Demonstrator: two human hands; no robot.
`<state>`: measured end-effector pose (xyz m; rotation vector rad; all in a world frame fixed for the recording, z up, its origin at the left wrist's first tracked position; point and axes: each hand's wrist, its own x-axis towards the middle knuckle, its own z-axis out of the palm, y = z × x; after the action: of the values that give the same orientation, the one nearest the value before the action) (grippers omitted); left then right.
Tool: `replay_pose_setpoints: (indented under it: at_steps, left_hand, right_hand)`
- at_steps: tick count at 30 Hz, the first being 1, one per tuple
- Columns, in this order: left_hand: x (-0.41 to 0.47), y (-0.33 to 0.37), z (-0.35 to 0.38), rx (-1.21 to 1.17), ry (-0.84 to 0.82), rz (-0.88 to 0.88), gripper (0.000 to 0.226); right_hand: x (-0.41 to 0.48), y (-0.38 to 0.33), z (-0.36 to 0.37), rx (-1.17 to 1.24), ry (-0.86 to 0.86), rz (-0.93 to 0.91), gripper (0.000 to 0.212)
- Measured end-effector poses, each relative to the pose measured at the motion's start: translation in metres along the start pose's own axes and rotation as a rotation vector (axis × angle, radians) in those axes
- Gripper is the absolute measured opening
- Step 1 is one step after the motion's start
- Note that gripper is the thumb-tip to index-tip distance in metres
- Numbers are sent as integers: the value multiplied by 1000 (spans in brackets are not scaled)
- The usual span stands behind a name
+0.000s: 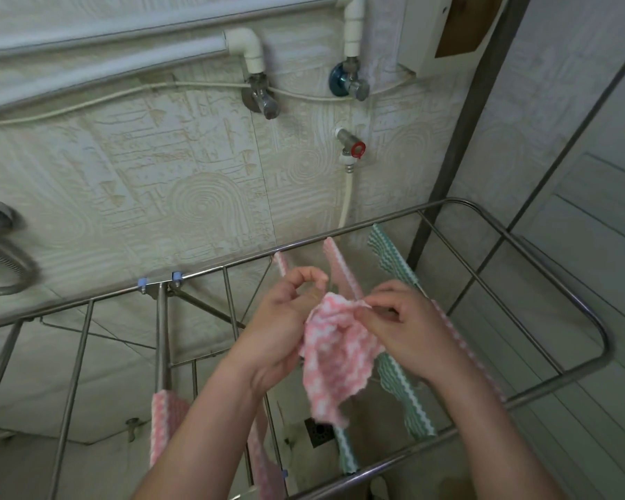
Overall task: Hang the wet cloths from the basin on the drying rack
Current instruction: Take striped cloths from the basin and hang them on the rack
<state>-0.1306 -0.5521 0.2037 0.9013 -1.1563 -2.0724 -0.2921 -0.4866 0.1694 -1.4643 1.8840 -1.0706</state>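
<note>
A crumpled pink-and-white cloth [334, 359] hangs between my hands above the metal drying rack [542, 326]. My left hand [285, 319] holds its left side with curled fingers, and my right hand [408, 330] pinches its top edge between thumb and fingertips. A green-and-white cloth [394, 261] hangs over a rail on the right, partly behind my right hand. Pink cloths hang over other rails: one behind my hands [340, 268], one low on the left [165, 416]. The basin is out of view.
The rack's bare rails [76, 362] stretch to the left. A tiled wall with white pipes [246, 45], valves and a red-handled tap [354, 149] stands behind. A floor drain [318, 431] shows below. A shower hose [8, 276] hangs at the left edge.
</note>
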Motion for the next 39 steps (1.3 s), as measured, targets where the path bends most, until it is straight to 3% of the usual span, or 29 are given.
replay_pose_setpoints:
  at_steps: [1, 3, 5, 7, 9, 11, 14, 17, 19, 22, 24, 28, 36, 39]
  left_hand:
    - [1, 0, 5, 16, -50, -22, 3]
    - [4, 3, 7, 211, -117, -33, 16]
    - [8, 9, 8, 534, -142, 12, 27]
    - [12, 17, 11, 719, -147, 80, 19]
    - [18, 23, 16, 701, -138, 149, 7]
    - [26, 27, 19, 610, -103, 219, 6]
    - [45, 25, 28, 512, -75, 285, 13]
    - [70, 14, 43, 586, -47, 351, 13]
    - [87, 5, 52, 616, -38, 389, 17]
    - [109, -5, 73, 522, -95, 386, 20]
    - [126, -14, 89, 511, -143, 396, 19]
    - [156, -36, 111, 687, -197, 325, 35]
    - [222, -73, 137, 737, -110, 27, 30]
    - [263, -89, 136, 1000, -97, -20, 49]
  right_hand:
    - [0, 2, -4, -94, -8, -24, 8]
    - [2, 9, -11, -149, -9, -54, 14]
    - [3, 8, -21, 99, 38, -13, 18]
    - [2, 4, -31, 472, 51, 99, 22]
    - [1, 2, -40, 682, 71, 181, 18]
    - [1, 6, -51, 685, 48, 183, 15]
    - [5, 21, -82, 422, -58, 158, 28]
    - [12, 43, -116, 162, -12, 160, 10]
    - [16, 56, -133, 338, 77, 184, 8]
    - [24, 73, -151, 923, 118, 283, 21]
    - [32, 89, -156, 1019, 180, 373, 22]
    - [43, 118, -173, 774, 258, 486, 14]
    - [103, 187, -193, 197, 188, 578, 29]
    - [139, 215, -180, 105, 160, 589, 30]
